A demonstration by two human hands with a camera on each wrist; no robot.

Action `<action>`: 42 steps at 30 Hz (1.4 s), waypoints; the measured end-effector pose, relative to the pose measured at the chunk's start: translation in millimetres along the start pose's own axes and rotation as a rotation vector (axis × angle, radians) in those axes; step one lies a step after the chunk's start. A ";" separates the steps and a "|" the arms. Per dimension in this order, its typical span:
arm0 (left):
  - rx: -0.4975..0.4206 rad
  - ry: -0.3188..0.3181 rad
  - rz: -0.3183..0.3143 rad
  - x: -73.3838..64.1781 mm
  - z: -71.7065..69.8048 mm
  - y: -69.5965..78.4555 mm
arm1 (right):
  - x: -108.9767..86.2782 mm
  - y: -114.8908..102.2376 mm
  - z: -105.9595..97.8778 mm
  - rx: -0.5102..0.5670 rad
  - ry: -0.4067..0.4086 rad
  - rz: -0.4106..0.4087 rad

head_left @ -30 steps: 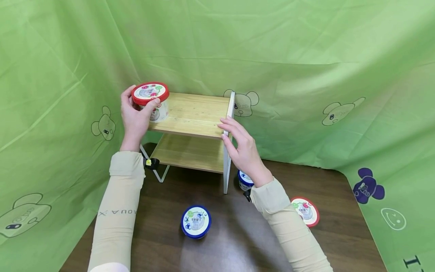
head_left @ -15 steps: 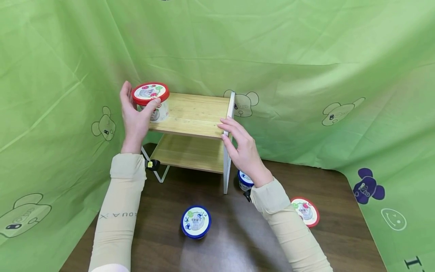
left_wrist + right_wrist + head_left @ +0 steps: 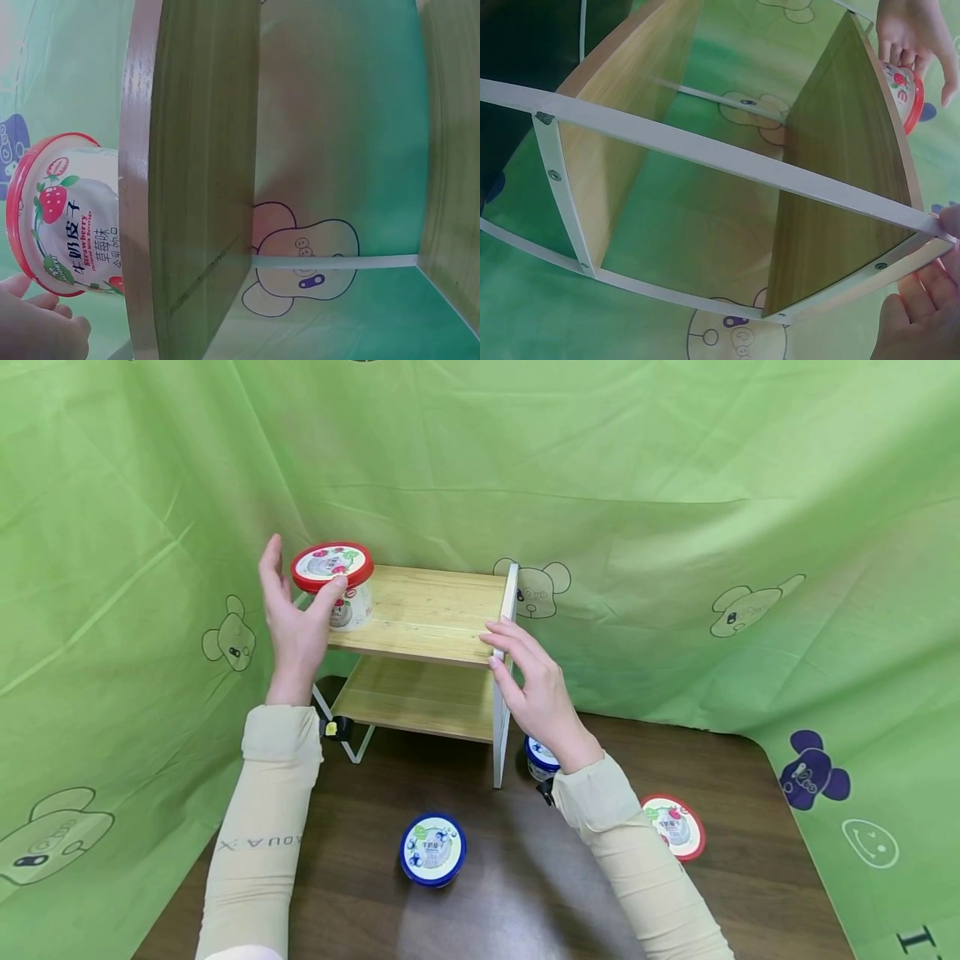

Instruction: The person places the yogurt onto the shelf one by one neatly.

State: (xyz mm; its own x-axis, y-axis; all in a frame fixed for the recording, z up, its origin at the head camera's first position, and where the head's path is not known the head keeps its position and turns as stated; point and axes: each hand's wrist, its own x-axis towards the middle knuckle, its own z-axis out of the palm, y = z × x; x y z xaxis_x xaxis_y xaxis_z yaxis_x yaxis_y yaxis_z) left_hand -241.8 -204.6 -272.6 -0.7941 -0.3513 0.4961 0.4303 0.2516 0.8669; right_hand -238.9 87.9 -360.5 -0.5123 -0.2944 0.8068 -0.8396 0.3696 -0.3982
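Note:
A strawberry tub with a red lid (image 3: 332, 568) stands upright on the left end of the top board of a two-tier wooden shelf (image 3: 427, 610). My left hand (image 3: 296, 627) is beside it, fingers spread and lifted away on the left, thumb close to the tub's front; whether the thumb touches is unclear. In the left wrist view the strawberry tub (image 3: 71, 214) shows its printed side, with the fingertips (image 3: 45, 300) near its lid. At the shelf's right front corner, my right hand (image 3: 532, 681) holds the white metal frame (image 3: 705, 154) between thumb and fingers.
A blue-lidded tub (image 3: 432, 850) stands on the dark wooden table (image 3: 360, 893) in front of the shelf. Another blue-lidded tub (image 3: 542, 756) is partly hidden behind the right hand. A red-lidded tub (image 3: 678, 827) sits beside the right sleeve. Green cloth (image 3: 637, 568) hangs behind.
The left fingers have straightened and moved off the red-lidded tub, and the hand has drawn slightly back. The tub stays where it was. My right hand has not moved.

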 end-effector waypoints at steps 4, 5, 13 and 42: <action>-0.009 0.015 0.032 -4.7 -0.1 3.8 | 0.6 -0.7 -0.5 0.000 0.003 -0.004; -0.006 0.015 0.039 -5.6 0.0 4.3 | 0.7 -0.7 -0.7 -0.001 0.002 -0.004; 0.019 0.012 0.093 -12.8 0.2 5.7 | 0.1 -0.4 -0.8 -0.003 0.001 0.004; -0.122 0.121 0.307 -49.9 0.2 -7.4 | 0.6 0.3 -1.4 -0.004 0.003 0.008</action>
State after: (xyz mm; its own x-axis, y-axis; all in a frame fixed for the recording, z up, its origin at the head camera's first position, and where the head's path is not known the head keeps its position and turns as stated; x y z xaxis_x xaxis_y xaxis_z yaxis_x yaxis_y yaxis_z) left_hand -205.5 -188.8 -303.9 -0.5657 -0.3825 0.7305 0.6954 0.2548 0.6719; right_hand -239.2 89.1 -359.5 -0.5184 -0.2887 0.8049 -0.8347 0.3754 -0.4029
